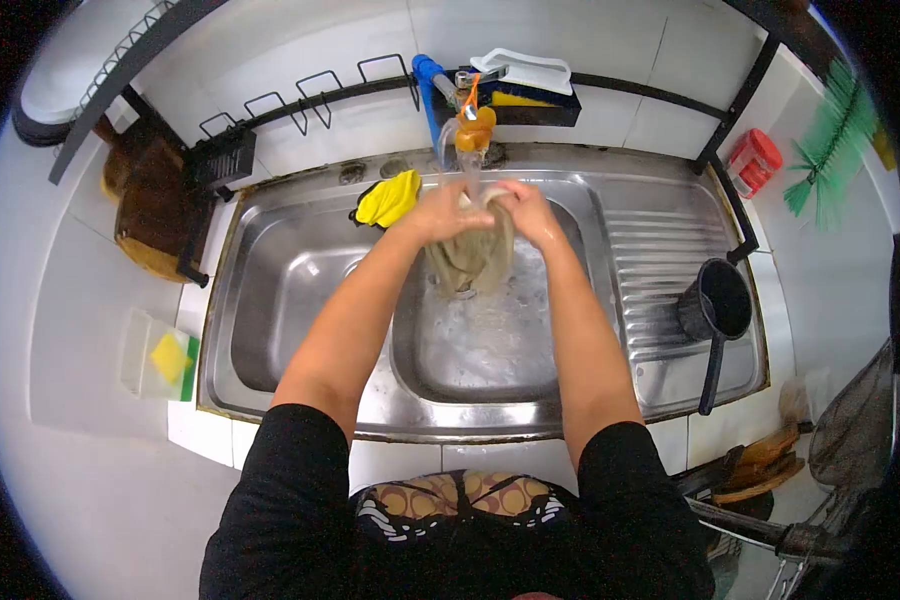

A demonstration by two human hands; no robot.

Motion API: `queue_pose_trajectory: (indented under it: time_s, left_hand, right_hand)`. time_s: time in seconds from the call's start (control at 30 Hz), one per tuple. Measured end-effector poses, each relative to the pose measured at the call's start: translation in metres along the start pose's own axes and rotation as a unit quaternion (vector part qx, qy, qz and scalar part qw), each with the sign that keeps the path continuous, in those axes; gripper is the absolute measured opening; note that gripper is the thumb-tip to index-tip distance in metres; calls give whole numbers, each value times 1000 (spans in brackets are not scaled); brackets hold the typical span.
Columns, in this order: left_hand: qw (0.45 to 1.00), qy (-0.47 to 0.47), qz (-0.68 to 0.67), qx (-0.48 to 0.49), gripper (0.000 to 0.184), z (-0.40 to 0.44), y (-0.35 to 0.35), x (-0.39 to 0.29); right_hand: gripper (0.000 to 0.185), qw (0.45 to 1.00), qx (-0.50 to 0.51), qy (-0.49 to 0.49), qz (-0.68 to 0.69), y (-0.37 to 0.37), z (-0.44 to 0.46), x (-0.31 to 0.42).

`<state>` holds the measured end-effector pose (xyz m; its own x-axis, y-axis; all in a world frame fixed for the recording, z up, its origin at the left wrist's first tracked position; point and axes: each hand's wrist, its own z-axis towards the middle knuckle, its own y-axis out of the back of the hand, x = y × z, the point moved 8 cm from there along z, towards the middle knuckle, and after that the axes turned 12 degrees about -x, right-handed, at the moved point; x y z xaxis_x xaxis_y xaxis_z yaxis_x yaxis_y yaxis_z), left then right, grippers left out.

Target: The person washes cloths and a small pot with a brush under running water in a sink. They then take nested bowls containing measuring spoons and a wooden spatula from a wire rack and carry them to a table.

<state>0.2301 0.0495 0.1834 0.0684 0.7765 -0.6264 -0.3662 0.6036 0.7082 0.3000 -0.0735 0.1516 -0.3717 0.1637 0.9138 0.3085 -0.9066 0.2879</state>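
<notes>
A wet, light beige cloth [467, 262] hangs from both hands over the right basin of the steel sink [485, 375]. My left hand [444, 213] is closed around its upper left part. On the other side, my right hand [526, 210] grips the upper right edge. Water runs down onto the cloth from the faucet [473, 130], which has an orange part at its spout. The cloth's lower end droops toward the basin floor. Some fingertips are hidden in the folds or blurred by the water.
A yellow and black cloth [390, 199] lies on the sink's back rim, near my left hand. The black dipper [715, 300] rests on the ribbed drainboard [660, 240]. Behind the faucet, a black rack [530, 112] holds a white brush. A yellow sponge [170, 357] sits in a clear container at left.
</notes>
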Motion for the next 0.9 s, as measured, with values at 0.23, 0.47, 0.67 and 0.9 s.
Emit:
queue_pose_trajectory:
  time_s: [0.23, 0.47, 0.67, 0.9]
  left_hand:
    - [990, 33, -23, -138, 50, 13, 24, -13]
    - [993, 59, -27, -95, 35, 15, 23, -11]
    - [945, 92, -293, -116, 22, 6, 20, -72]
    - [825, 327, -458, -49, 35, -33, -25, -9]
  right_hand:
    - [14, 975, 29, -23, 218, -11, 15, 33]
    - [34, 980, -9, -102, 168, -6, -7, -7]
    - [68, 879, -24, -371, 299, -85, -101, -136]
    - [54, 653, -93, -394, 640, -78, -104, -104]
